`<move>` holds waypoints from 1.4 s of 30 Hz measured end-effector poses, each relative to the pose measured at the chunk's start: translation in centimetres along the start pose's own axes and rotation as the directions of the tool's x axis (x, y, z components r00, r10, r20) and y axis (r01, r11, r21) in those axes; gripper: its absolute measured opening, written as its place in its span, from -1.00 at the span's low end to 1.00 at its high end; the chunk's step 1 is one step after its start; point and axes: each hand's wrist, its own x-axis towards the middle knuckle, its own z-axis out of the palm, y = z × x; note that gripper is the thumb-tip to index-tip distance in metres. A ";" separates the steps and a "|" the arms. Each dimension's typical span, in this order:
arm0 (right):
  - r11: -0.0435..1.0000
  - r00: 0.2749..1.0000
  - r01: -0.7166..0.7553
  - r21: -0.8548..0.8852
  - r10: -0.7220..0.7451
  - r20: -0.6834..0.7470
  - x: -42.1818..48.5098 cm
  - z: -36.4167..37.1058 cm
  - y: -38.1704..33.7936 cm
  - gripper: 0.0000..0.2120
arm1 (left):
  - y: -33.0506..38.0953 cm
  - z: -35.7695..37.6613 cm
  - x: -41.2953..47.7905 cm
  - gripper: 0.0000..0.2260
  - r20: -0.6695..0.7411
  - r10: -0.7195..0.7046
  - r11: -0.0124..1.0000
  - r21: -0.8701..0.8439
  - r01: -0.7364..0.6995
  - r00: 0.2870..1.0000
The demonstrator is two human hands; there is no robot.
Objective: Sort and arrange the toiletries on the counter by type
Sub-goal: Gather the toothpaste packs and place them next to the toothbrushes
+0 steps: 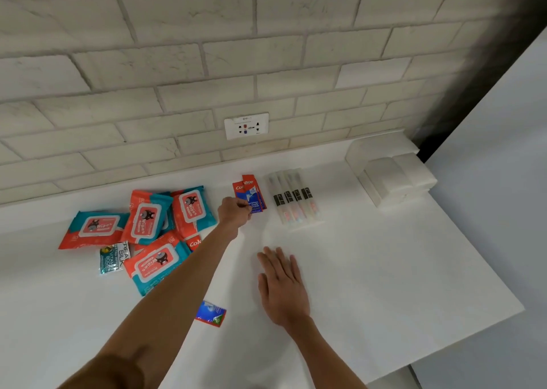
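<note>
A white counter (370, 270) is running under a pale brick wall (207, 48) with a socket (246, 126) set in it. Near the back, the toothpaste sachets (251, 191) are lying in a small overlapped stack, and just beside them to the right the toothbrushes (294, 199) are lined up side by side. The left hand (235, 212) is reaching to the stack's near-left corner, fingers curled and pinched together on a sachet's edge. The right hand (281, 285) is lying flat on the bare counter, fingers spread, holding nothing.

The step in hand looks like squaring a sachet onto the stack. To do it well, the sachet wants sliding flush with those beneath, kept apart from the toothbrushes, and let go gently so the stack is not fanning out.

Plenty is waiting: the wipes (148, 228) are heaped loosely at the left, a shampoo sachet (114, 257) is touching them, one red sachet (194, 243) is peeking out beneath, and a stray sachet (210, 314) is lying near the front.
</note>
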 end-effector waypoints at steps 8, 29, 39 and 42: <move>1.000 0.999 -0.013 -0.020 0.014 0.046 0.1 -0.4 -0.3 -0.49 | -0.4 1.6 3.4 -0.81 -0.017 -0.116 0.993 -0.009 0.115 0.993; 0.999 0.997 -0.033 -0.009 0.033 0.072 0.3 -0.6 -0.5 -0.49 | 0.5 3.0 4.4 -0.60 -0.104 -0.107 0.985 0.124 0.119 0.989; 0.999 0.997 -0.038 -0.007 0.038 0.065 0.3 -0.7 -0.5 -0.49 | 1.1 3.0 3.7 -0.55 -0.117 -0.058 0.965 0.249 0.086 0.991; 0.999 0.997 -0.035 -0.008 0.035 0.068 0.2 -0.7 -0.5 -0.49 | 1.3 2.9 3.5 -0.57 -0.123 -0.030 0.959 0.276 0.063 0.992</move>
